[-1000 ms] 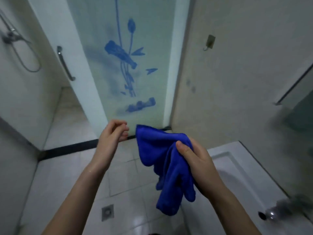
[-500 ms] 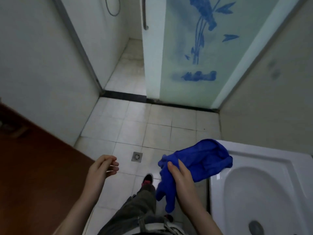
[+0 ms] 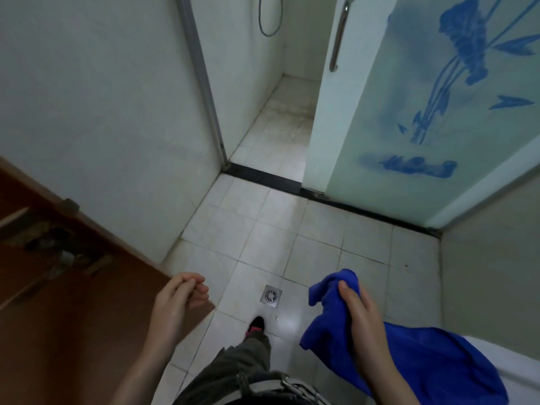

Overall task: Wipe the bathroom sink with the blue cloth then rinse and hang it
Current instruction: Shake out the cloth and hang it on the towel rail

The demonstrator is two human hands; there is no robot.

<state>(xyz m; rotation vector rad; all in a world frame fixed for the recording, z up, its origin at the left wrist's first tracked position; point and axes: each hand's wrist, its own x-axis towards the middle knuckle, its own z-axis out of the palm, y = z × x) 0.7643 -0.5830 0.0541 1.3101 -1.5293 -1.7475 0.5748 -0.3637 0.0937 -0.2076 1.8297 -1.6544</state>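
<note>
In the head view, the right hand (image 3: 361,323) has its grip closed around the blue cloth (image 3: 420,355), thumb pressed along the bunched top of the fabric. The rest of the cloth hangs and spreads to the right, draping over the white edge of the bathroom sink (image 3: 520,363) at the lower right corner. The left hand (image 3: 178,302) holds nothing; its fingers are curled loosely inward, well apart from the cloth. Between the two hands, a square floor drain (image 3: 271,296) sits in the pale tiled floor (image 3: 263,235), with a dark shoe (image 3: 256,324) just below it. A frosted shower door (image 3: 409,97) with a blue flower pattern stands beyond, and a brown wooden door (image 3: 52,302) fills the left.
</note>
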